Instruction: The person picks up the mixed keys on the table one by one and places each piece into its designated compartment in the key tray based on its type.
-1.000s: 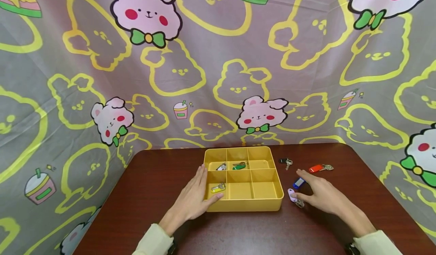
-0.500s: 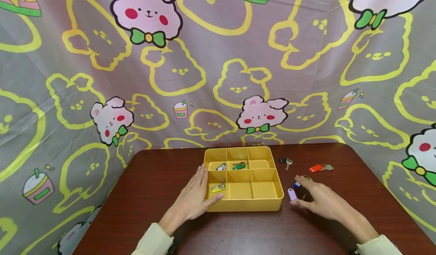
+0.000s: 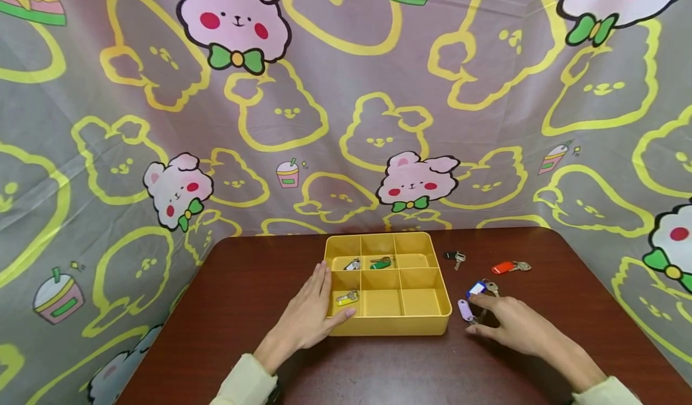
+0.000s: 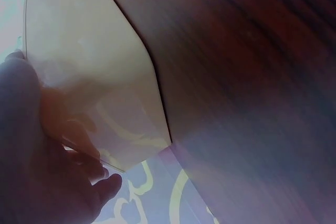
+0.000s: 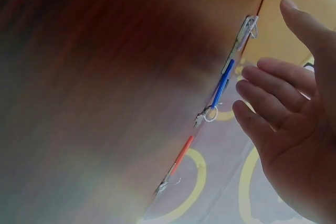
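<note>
My left hand (image 3: 305, 309) rests along the left wall of a yellow divided box (image 3: 389, 325), fingers straight, thumb over the front rim. In the left wrist view, that hand (image 4: 47, 150) lies against the box wall (image 4: 100, 72). Right of the box, my right hand (image 3: 516, 321) hovers with fingers extended and holds nothing. Close to its fingertips lie a key with a blue tag (image 3: 476, 289) and a key with a lilac tag (image 3: 465, 310). In the right wrist view, a gap separates the hand (image 5: 294, 103) from the blue tag (image 5: 223, 84).
Inside the box are keys with a yellow tag (image 3: 348, 298), a green tag (image 3: 381, 263) and a dark-and-white tag (image 3: 352, 265). Beyond my right hand lie keys with a black tag (image 3: 450, 255) and a red tag (image 3: 503, 267). A patterned cloth (image 3: 335, 122) hangs behind the table (image 3: 259, 261).
My right hand has drawn back slightly toward me, uncovering the blue tag and its key. The left hand and the box hold their place.
</note>
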### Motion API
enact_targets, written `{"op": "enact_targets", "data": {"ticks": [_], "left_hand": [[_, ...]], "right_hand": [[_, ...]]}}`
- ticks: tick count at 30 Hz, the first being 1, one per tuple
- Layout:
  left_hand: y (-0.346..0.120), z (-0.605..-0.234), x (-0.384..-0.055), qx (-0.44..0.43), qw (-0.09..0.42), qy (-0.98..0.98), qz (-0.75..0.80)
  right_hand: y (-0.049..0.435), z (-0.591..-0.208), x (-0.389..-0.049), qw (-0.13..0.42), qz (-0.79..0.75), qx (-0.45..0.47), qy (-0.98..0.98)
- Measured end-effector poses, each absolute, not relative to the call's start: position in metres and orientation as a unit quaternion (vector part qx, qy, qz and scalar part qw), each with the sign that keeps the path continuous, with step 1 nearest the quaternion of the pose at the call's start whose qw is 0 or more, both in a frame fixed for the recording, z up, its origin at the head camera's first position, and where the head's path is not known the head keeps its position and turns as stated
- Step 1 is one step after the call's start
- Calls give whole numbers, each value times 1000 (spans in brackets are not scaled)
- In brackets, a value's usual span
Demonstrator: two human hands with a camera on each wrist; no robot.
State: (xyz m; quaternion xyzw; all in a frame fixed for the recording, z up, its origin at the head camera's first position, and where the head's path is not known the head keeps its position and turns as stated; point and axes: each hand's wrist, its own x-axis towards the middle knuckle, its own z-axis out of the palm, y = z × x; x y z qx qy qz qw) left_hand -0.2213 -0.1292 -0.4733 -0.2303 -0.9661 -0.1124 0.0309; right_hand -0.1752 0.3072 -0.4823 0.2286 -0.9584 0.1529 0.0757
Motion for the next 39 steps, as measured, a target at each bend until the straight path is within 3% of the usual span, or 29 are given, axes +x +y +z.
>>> {"op": "enact_targets", "data": {"ticks": [8, 27, 39], "left_hand": [[-130, -473, -220, -238, 38, -965, -106], [-131, -474, -220, -237, 41, -965, -108], [-129, -473, -218, -240, 64, -967, -64]], "right_hand": [[308, -487, -176, 55, 154, 271, -949], [309, -494, -178, 114, 127, 327, -930], [305, -493, -179, 118, 134, 325, -929]]}}
